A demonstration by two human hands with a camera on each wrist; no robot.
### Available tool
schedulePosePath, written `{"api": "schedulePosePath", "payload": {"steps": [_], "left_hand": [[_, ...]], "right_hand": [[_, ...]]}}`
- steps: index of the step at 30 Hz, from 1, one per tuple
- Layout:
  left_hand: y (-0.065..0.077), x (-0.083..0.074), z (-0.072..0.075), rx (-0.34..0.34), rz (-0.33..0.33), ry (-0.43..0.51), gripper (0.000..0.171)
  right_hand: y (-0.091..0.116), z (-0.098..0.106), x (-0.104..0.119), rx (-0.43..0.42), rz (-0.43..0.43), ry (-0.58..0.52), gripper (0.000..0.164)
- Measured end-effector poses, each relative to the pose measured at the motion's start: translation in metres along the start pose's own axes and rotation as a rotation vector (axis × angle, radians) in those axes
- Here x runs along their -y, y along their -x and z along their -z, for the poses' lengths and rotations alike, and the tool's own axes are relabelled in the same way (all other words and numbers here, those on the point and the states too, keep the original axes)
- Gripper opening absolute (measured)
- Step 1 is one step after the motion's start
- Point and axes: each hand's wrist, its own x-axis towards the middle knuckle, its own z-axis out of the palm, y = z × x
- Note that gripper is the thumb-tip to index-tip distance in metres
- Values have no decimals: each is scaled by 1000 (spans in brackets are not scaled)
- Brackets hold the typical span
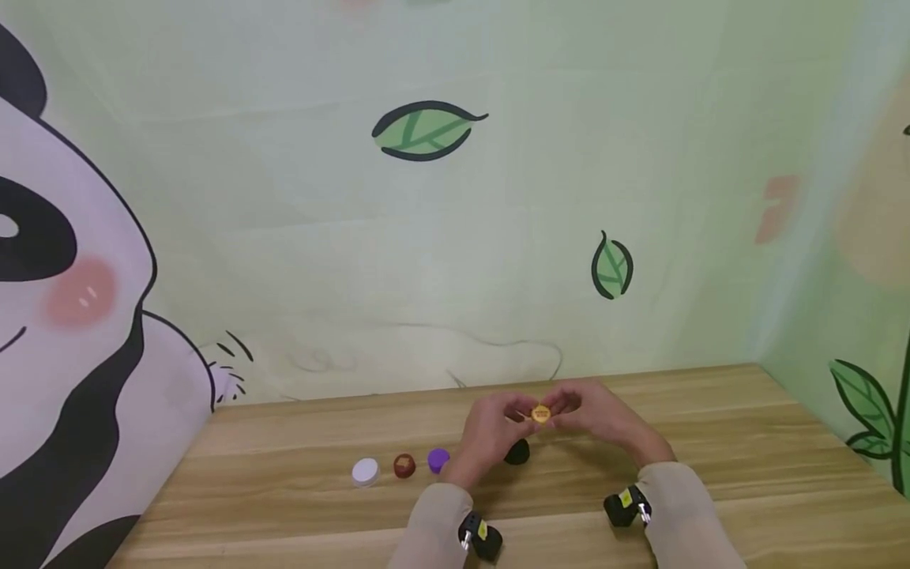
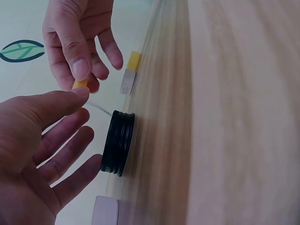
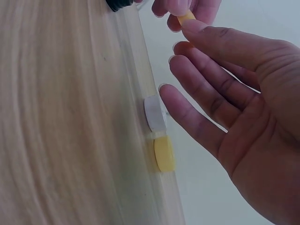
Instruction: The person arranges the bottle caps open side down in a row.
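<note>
A small yellow bottle cap [image 1: 541,414] with printing on its face is held up above the table, its face toward the head camera. My left hand [image 1: 490,431] pinches one side of it near the thumb tip. On the opposite side, thumb and forefinger of my right hand [image 1: 600,411] grip it too. The other fingers of both hands are spread, as the wrist views show. Below the left hand a black ridged lid [image 2: 117,143] stands on the table, partly hidden by that hand in the head view. Fingers cover part of the held cap in both wrist views.
Left of the hands, a purple cap [image 1: 438,460], a reddish-brown cap [image 1: 404,465] and a white cap [image 1: 366,472] lie in a row on the wooden table [image 1: 284,514]. The right wrist view shows another whitish cap [image 3: 154,113] beside a yellow cap [image 3: 164,153].
</note>
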Motion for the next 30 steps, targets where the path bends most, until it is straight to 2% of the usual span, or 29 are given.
{"api": "schedulePosePath", "payload": {"steps": [7, 14, 23, 30], "left_hand": [[3, -1, 1, 51, 28, -54, 18], [5, -4, -1, 85, 46, -40, 22], [7, -5, -2, 118, 70, -111, 20], [7, -4, -4, 157, 85, -129, 19]], "right_hand": [[0, -3, -3, 28, -9, 31, 17], [1, -6, -5, 57, -46, 33, 17], [3, -8, -6, 89, -80, 37, 16], [5, -11, -6, 104, -97, 60, 15]]}}
